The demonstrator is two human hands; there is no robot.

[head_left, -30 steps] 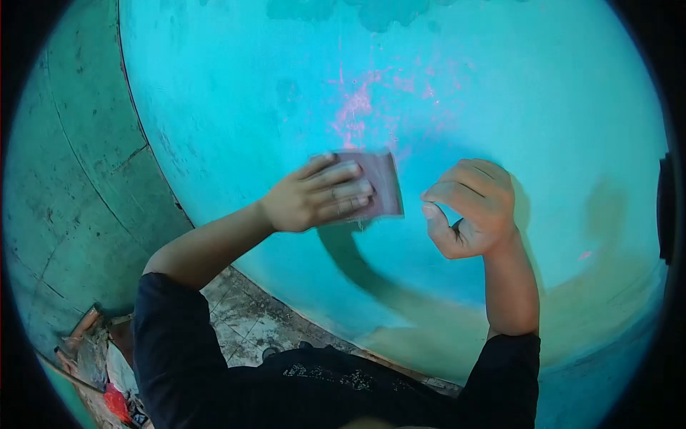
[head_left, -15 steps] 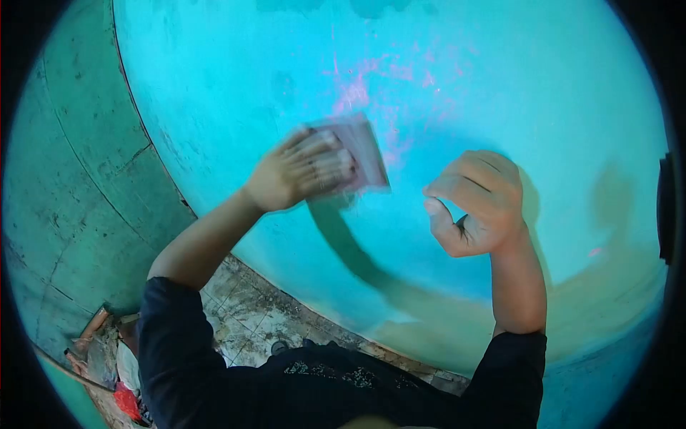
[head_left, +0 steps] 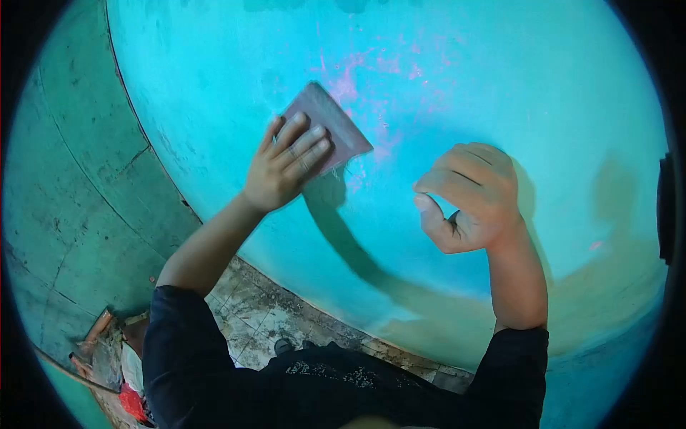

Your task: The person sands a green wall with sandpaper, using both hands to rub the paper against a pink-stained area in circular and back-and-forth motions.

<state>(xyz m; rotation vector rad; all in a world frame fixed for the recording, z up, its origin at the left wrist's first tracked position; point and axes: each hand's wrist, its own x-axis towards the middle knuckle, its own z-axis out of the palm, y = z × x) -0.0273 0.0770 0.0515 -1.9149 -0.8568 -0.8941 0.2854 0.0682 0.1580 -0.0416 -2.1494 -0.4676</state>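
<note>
Your left hand [head_left: 282,168] lies flat against the turquoise wall [head_left: 543,93]. Its fingers [head_left: 309,143] are stretched out and pressed on a brownish abrasive sheet [head_left: 336,121], not wrapped around it. The sheet is pinned to the wall by pressure alone. It sits tilted, with its upper corner at the edge of the pink worn patch [head_left: 371,68], and its far half sticks out beyond your fingertips. Your right hand [head_left: 468,204] is just off the wall, well to the right of the sheet. Its fingers are curled into a loose fist with the thumb against the forefinger, and nothing shows inside it.

Risks, as judged from this position:
- With no finger hooked over an edge, the sheet may slide out from under your palm on a hard stroke and drop to the tiled floor [head_left: 250,314].
- The unsupported far half may fold or crease, and the rubbing would then be uneven.
- Your fingertips are close to the sheet's edge, so a slip would scrape them on the rough wall.
- Pressure on one spot could widen the pink patch.
- The debris [head_left: 107,350] by the left wall foot is a trip hazard if you step that way.
</note>
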